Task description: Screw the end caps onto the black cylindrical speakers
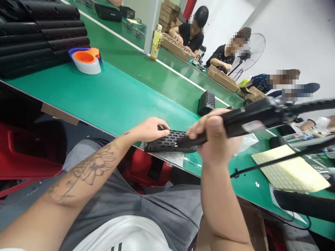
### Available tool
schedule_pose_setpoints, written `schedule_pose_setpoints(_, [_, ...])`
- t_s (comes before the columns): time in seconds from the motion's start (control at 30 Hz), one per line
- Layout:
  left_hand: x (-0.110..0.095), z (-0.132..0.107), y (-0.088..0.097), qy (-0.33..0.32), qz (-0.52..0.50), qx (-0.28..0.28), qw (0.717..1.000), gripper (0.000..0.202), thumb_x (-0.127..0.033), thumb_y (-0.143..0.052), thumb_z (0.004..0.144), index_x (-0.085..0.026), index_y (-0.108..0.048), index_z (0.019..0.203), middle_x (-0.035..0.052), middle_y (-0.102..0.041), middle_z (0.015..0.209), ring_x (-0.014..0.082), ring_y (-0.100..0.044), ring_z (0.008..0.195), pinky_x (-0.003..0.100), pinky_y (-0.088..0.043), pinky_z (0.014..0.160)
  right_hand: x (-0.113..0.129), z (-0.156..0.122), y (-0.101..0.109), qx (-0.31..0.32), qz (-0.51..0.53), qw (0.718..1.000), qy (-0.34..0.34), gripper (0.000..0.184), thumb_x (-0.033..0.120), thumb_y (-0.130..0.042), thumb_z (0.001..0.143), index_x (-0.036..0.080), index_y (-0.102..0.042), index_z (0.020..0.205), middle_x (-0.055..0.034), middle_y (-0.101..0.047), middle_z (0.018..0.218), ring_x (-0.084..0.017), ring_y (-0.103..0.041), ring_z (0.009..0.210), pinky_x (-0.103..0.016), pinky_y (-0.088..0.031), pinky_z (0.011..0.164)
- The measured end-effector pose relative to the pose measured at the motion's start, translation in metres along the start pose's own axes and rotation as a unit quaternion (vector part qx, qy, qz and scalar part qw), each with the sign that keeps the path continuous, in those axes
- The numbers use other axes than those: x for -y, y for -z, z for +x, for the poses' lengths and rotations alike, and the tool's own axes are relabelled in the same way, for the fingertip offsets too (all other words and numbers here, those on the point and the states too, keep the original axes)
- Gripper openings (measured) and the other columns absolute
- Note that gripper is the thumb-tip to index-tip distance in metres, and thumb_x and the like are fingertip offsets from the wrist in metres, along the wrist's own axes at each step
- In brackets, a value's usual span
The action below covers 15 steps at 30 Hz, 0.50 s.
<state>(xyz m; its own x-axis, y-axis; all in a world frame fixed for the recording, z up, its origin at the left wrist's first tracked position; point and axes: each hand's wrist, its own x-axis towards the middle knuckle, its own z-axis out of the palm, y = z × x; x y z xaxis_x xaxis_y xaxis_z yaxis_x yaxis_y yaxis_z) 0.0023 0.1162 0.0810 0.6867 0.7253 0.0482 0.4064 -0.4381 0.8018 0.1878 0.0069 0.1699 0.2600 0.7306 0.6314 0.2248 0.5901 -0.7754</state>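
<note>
My right hand (216, 139) is wrapped round a black electric screwdriver (247, 118) with a pale label and a cable at its rear. The tool lies nearly level, its tip end pointing left over a black perforated housing (169, 140). Whether the tip touches the housing I cannot tell. My left hand (150, 129) grips the housing at its left end, thumb along the top edge and the other fingers partly hidden. Clear plastic wrap (174, 159) lies under the housing at the table's front edge.
On the green table (112, 94) stand a stack of black cases (44, 38), an orange-and-white tape dispenser (87, 61), another perforated housing (206, 103) and a bottle (156, 42). A yellow sticker sheet (289, 169) lies at right. Several people work across the table. A black cable crosses at right.
</note>
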Motion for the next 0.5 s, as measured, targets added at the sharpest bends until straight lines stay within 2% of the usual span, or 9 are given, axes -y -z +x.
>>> schedule_pose_setpoints(0.07, [0.015, -0.026, 0.005, -0.048, 0.002, 0.026, 0.999, 0.071, -0.045, -0.077, 0.094, -0.024, -0.084, 0.161, 0.0119, -0.082, 0.169, 0.0341, -0.078, 0.155, 0.045, -0.059, 0.140, -0.001, 0.016, 0.044, -0.103, -0.094, 0.990, 0.026, 0.040, 0.063, -0.097, 0.101, 0.029, -0.076, 0.096, 0.0062, -0.070, 0.068, -0.019, -0.068, 0.053, -0.035, -0.061, 0.053])
schedule_pose_setpoints(0.1, [0.023, -0.041, 0.005, -0.059, 0.007, 0.025, 0.998, 0.083, -0.042, -0.079, 0.090, -0.027, -0.077, 0.171, 0.0116, -0.072, 0.182, 0.0355, -0.072, 0.165, 0.046, -0.055, 0.144, -0.005, 0.024, 0.068, -0.149, -0.158, 0.975, 0.043, 0.039, 0.061, -0.096, 0.102, 0.028, -0.077, 0.095, 0.0062, -0.069, 0.068, -0.019, -0.069, 0.053, -0.035, -0.060, 0.054])
schedule_pose_setpoints(0.17, [0.036, -0.073, -0.002, -0.060, 0.026, 0.014, 0.998, 0.100, -0.035, -0.078, 0.087, -0.034, -0.062, 0.186, 0.0085, -0.057, 0.195, 0.0359, -0.064, 0.174, 0.047, -0.053, 0.147, -0.019, 0.038, 0.117, -0.218, -0.276, 0.935, 0.039, 0.040, 0.061, -0.092, 0.102, 0.027, -0.075, 0.091, 0.0071, -0.067, 0.066, -0.018, -0.068, 0.052, -0.035, -0.061, 0.057])
schedule_pose_setpoints(0.23, [0.043, -0.103, -0.020, -0.060, 0.063, -0.016, 0.996, 0.103, -0.030, -0.078, 0.088, -0.037, -0.056, 0.189, 0.0081, -0.054, 0.196, 0.0368, -0.064, 0.174, 0.048, -0.055, 0.147, -0.039, 0.047, 0.158, -0.281, -0.310, 0.908, 0.039, 0.041, 0.063, -0.091, 0.099, 0.028, -0.071, 0.092, 0.0084, -0.066, 0.066, -0.019, -0.068, 0.053, -0.035, -0.060, 0.055])
schedule_pose_setpoints(0.33, [0.041, -0.141, -0.073, -0.051, 0.132, -0.105, 0.984, 0.082, -0.033, -0.079, 0.100, -0.040, -0.066, 0.180, 0.0129, -0.065, 0.184, 0.0401, -0.072, 0.165, 0.055, -0.066, 0.138, -0.067, 0.046, 0.194, -0.327, -0.272, 0.904, 0.037, 0.047, 0.068, -0.091, 0.097, 0.029, -0.066, 0.088, 0.0087, -0.063, 0.062, -0.018, -0.064, 0.048, -0.034, -0.057, 0.051])
schedule_pose_setpoints(0.4, [0.035, -0.160, -0.120, -0.064, 0.172, -0.185, 0.966, 0.071, -0.030, -0.081, 0.105, -0.044, -0.070, 0.174, 0.0155, -0.072, 0.173, 0.0381, -0.085, 0.144, 0.056, -0.078, 0.121, -0.079, 0.040, 0.203, -0.325, -0.237, 0.915, 0.032, 0.053, 0.073, -0.093, 0.094, 0.029, -0.064, 0.085, 0.0084, -0.061, 0.060, -0.017, -0.061, 0.046, -0.034, -0.056, 0.048])
schedule_pose_setpoints(0.47, [0.028, -0.170, -0.166, -0.124, 0.195, -0.279, 0.932, 0.074, -0.023, -0.086, 0.102, -0.039, -0.071, 0.172, 0.0202, -0.076, 0.164, 0.0358, -0.090, 0.127, 0.051, -0.084, 0.104, -0.083, 0.034, 0.205, -0.312, -0.209, 0.926, 0.030, 0.057, 0.077, -0.096, 0.089, 0.028, -0.066, 0.086, 0.0077, -0.062, 0.060, -0.017, -0.061, 0.046, -0.034, -0.056, 0.047])
schedule_pose_setpoints(0.5, [0.025, -0.172, -0.185, -0.171, 0.195, -0.304, 0.917, 0.072, -0.020, -0.087, 0.099, -0.032, -0.073, 0.169, 0.0232, -0.076, 0.161, 0.0368, -0.089, 0.129, 0.051, -0.084, 0.104, -0.083, 0.031, 0.204, -0.306, -0.200, 0.930, 0.030, 0.059, 0.078, -0.097, 0.088, 0.028, -0.067, 0.086, 0.0075, -0.062, 0.060, -0.017, -0.061, 0.046, -0.034, -0.057, 0.047])
